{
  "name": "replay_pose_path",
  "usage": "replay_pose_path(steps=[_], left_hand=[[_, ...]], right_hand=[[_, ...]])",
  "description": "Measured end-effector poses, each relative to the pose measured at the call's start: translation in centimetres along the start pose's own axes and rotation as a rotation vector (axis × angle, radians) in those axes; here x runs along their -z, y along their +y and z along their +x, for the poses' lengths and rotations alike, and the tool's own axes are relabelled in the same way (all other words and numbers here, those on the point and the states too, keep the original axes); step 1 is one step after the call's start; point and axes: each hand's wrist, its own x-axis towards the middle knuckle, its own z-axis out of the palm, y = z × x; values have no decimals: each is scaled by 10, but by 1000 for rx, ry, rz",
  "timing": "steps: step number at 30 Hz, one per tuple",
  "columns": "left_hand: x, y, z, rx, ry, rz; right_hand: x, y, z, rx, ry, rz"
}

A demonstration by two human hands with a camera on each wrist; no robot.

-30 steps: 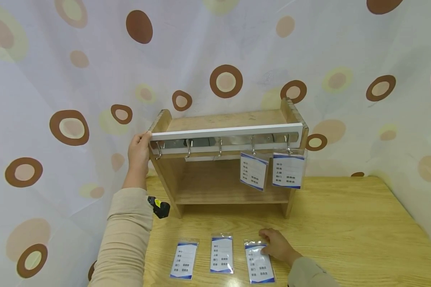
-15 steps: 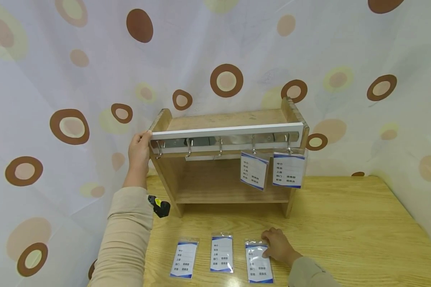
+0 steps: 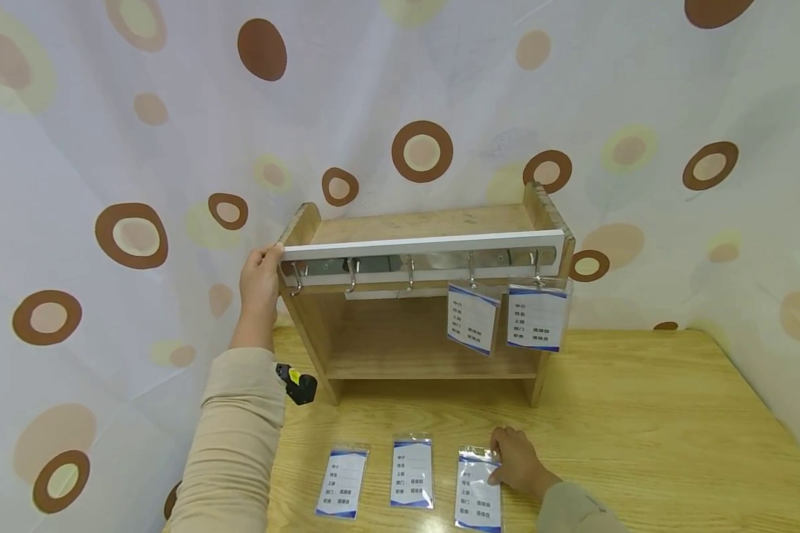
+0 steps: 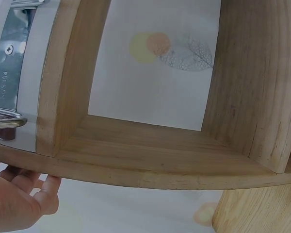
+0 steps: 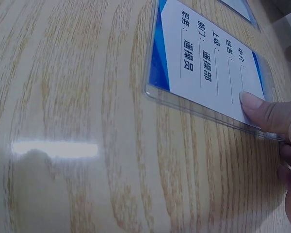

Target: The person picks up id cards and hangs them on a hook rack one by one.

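Badge sleeve (image 3: 478, 494), lower centre: clear, blue-edged card | right wrist view: right hand (image 3: 518, 463) thumb pinching its edge on surface (image 3: 640, 429) | left hand (image 3: 260, 285) grips shelf (image 3: 427, 296) end.

Wooden table (image 3: 640, 414): shelf unit (image 3: 420, 296), three badge cards (image 3: 412, 471).

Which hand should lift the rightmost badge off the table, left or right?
Right. The right hand already rests on the rightmost badge, thumb on its face in the wrist view. The left hand grips the left end of the wooden shelf, far from the badge.
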Motion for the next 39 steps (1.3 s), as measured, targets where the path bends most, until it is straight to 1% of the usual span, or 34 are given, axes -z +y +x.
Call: replay_pose_path(steps=[8, 11, 13, 15, 17, 22, 25, 28, 33, 39], left_hand=[[0, 1, 0, -14, -2, 22], [1, 0, -1, -10, 4, 26], [1, -1, -2, -8, 7, 24], [0, 0, -2, -8, 8, 25], [0, 0, -2, -9, 4, 32], [0, 1, 0, -8, 0, 34], [0, 1, 1, -7, 4, 28], [1, 1, 1, -9, 5, 26], [0, 1, 0, -10, -3, 19], [0, 2, -1, 1, -6, 19]], right_hand=[[4, 0, -4, 8, 18, 6], [7, -2, -10, 14, -7, 71], [10, -2, -12, 17, -23, 134], [14, -2, -12, 20, -25, 199], [17, -4, -10, 22, -4, 245], [23, -12, -5, -51, 51, 317], [26, -17, -3, -114, 59, 393], [28, -22, -3, -135, 55, 451], [32, -31, -3, -109, 48, 509], [37, -36, -1, -84, 77, 515]])
